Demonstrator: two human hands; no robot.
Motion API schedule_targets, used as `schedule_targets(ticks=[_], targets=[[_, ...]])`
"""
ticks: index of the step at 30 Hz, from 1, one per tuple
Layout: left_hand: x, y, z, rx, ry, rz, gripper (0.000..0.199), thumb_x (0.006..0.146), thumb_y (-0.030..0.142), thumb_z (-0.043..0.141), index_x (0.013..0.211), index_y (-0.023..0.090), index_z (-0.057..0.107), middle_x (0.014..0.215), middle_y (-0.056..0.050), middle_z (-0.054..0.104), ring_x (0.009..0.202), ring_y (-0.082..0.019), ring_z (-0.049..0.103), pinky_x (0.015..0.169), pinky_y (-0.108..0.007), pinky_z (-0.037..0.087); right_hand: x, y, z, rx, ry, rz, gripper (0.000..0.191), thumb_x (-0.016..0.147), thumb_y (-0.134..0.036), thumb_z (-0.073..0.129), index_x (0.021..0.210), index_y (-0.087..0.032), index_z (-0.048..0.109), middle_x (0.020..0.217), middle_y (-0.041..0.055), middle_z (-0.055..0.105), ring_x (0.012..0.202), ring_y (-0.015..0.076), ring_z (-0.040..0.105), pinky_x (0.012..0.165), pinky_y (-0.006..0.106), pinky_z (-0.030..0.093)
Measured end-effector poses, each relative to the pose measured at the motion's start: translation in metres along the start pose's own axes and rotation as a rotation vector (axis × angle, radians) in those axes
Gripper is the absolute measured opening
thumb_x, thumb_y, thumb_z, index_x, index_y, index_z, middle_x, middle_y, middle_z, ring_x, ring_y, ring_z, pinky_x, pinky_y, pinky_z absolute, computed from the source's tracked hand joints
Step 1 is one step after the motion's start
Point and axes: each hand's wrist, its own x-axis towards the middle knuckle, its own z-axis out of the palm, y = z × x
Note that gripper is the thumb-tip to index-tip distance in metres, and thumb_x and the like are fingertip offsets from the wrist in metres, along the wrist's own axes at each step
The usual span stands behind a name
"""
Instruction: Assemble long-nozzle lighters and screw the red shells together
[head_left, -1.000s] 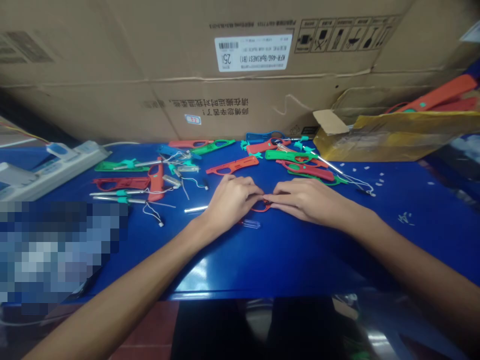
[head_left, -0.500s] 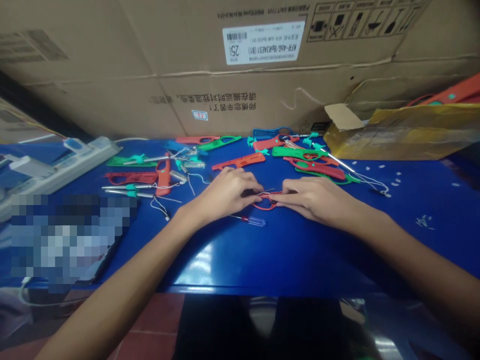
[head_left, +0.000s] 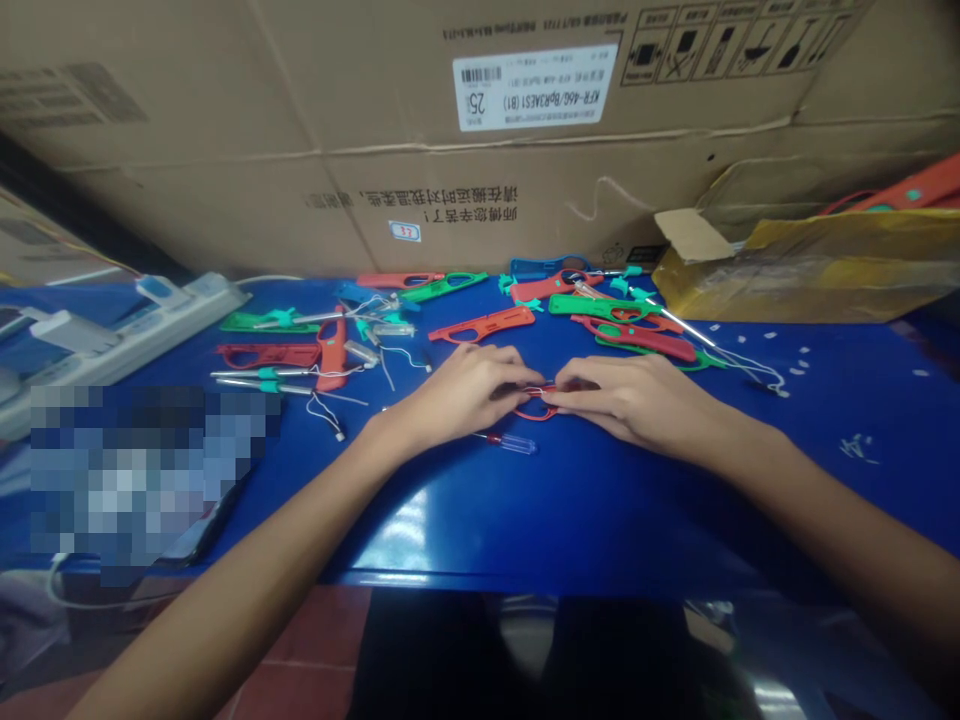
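Observation:
Between my two hands is a red plastic lighter casing with a loop-shaped handle, mostly covered by fingers. My left hand is closed, pinching its left side with thumb and fingertips. From the other side my right hand grips the casing, also closed, with fingertips almost meeting those of the left. A thin white wire shows at the casing's upper edge; its ends are hidden. Just below lies a screwdriver with a clear purple handle, its shaft partly behind my left hand.
Orange casing halves, green casings and metal lighter tubes with wires lie along the back of the blue table. A power strip and a blurred-out device are left. An open carton stands back right.
My fingertips have drawn slightly closer together over the red casing, covering more of its upper edge. The whole view has shifted a little; the other things stay in place.

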Motion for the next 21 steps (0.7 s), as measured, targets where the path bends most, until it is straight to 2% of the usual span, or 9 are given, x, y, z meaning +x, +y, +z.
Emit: schedule_targets(ticks=[7, 13, 21], targets=[[0.001, 0.001, 0.005, 0.109, 0.039, 0.013, 0.018, 0.099, 0.028, 0.062, 0.112, 0.025, 0.074, 0.106, -0.003, 0.073, 0.095, -0.018, 0.065, 0.089, -0.035, 0.036, 0.000, -0.002, 0.000, -0.017, -0.010, -0.009, 0.032, 0.105, -0.023, 0.045, 0.118, -0.024, 0.075, 0.104, 0.0074, 0.075, 0.089, 0.0184, 0.070, 0.072, 0.029, 0.051], [0.003, 0.002, 0.011, 0.293, 0.121, 0.092, 0.019, 0.101, 0.029, 0.058, 0.099, 0.022, 0.076, 0.099, -0.003, 0.075, 0.090, -0.020, 0.065, 0.092, -0.038, 0.034, 0.002, -0.004, 0.000, -0.021, -0.005, -0.003, 0.031, 0.104, -0.023, 0.047, 0.114, -0.021, 0.076, 0.103, 0.0070, 0.076, 0.089, 0.0199, 0.071, 0.072, 0.031, 0.054], [0.001, 0.001, 0.003, 0.299, 0.077, 0.171, 0.019, 0.102, 0.024, 0.057, 0.099, 0.024, 0.076, 0.102, -0.001, 0.078, 0.088, -0.017, 0.066, 0.096, -0.038, 0.033, 0.002, -0.004, -0.002, -0.016, -0.043, -0.001, 0.033, 0.105, -0.022, 0.044, 0.117, -0.019, 0.075, 0.103, 0.0081, 0.076, 0.092, 0.0204, 0.069, 0.073, 0.031, 0.055]])
